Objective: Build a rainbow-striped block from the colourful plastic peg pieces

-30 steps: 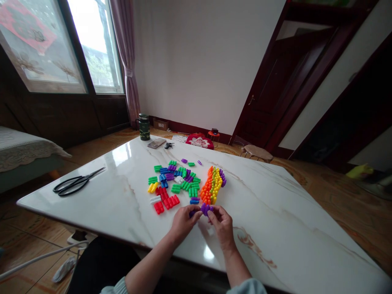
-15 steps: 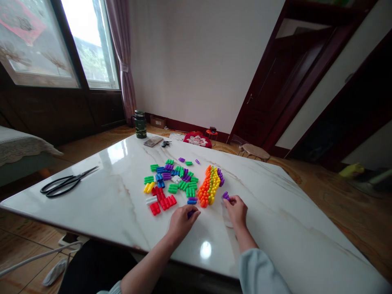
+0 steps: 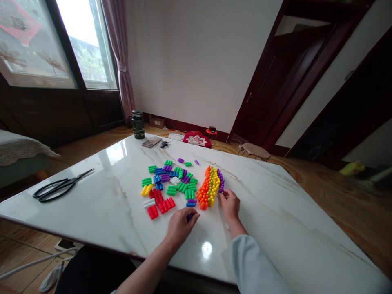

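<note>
The left hand [image 3: 183,222] has its grip closed on a purple piece [image 3: 190,217] over the desk [image 3: 122,220]. Farther off, the right hand [image 3: 229,204] pinches at the near end of the purple row [image 3: 221,181] — beside yellow beads [image 3: 214,185] — its grip's contents partly hidden.

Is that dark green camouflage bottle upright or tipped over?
Upright: the dark green camouflage bottle stands on its base at the far left corner of the white marbled table, its top uppermost.
</note>
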`<action>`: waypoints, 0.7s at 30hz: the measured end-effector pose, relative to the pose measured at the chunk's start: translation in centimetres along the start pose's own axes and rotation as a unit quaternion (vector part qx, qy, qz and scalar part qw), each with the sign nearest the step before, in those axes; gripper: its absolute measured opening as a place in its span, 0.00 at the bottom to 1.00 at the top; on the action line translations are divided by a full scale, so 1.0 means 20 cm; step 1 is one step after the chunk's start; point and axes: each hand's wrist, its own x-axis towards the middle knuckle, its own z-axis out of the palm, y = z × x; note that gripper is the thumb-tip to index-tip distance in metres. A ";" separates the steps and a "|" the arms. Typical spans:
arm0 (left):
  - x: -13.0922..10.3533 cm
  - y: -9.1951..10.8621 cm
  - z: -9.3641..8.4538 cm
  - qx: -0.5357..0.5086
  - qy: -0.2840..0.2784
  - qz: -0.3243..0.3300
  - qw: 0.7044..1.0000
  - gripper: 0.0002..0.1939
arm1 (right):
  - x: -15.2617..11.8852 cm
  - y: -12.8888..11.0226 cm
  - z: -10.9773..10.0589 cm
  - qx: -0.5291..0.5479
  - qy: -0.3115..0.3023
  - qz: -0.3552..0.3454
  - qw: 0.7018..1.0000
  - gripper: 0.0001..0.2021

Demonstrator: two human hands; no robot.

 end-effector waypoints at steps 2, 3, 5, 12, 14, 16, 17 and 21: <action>0.00 0.00 0.00 -0.004 0.001 0.001 1.000 0.10 | -0.01 -0.01 0.00 -0.012 -0.002 -0.002 1.000 0.14; 0.00 0.00 0.00 -0.006 0.001 0.001 1.000 0.10 | 0.00 -0.02 0.00 -0.018 -0.002 -0.001 1.000 0.14; 0.00 0.00 -0.01 -0.009 -0.001 0.002 1.000 0.10 | 0.00 -0.03 -0.01 -0.025 -0.003 0.002 1.000 0.13; 0.00 0.00 0.00 -0.011 0.001 0.000 1.000 0.11 | 0.00 -0.06 -0.01 -0.001 -0.006 0.016 1.000 0.13; 0.00 0.00 0.00 -0.029 0.002 -0.001 1.000 0.12 | 0.00 -0.05 -0.02 0.020 0.000 0.030 0.999 0.14; 0.00 0.01 -0.01 -0.069 0.003 -0.007 0.998 0.15 | 0.01 -0.04 -0.03 0.046 0.008 0.050 0.998 0.16; 0.00 0.01 -0.02 -0.096 0.001 -0.012 0.995 0.15 | 0.00 -0.03 -0.03 0.062 0.011 0.061 0.996 0.18; -0.03 0.03 -0.05 -0.199 -0.002 -0.019 0.980 0.16 | -0.11 -0.07 -0.08 0.139 0.024 0.086 0.986 0.20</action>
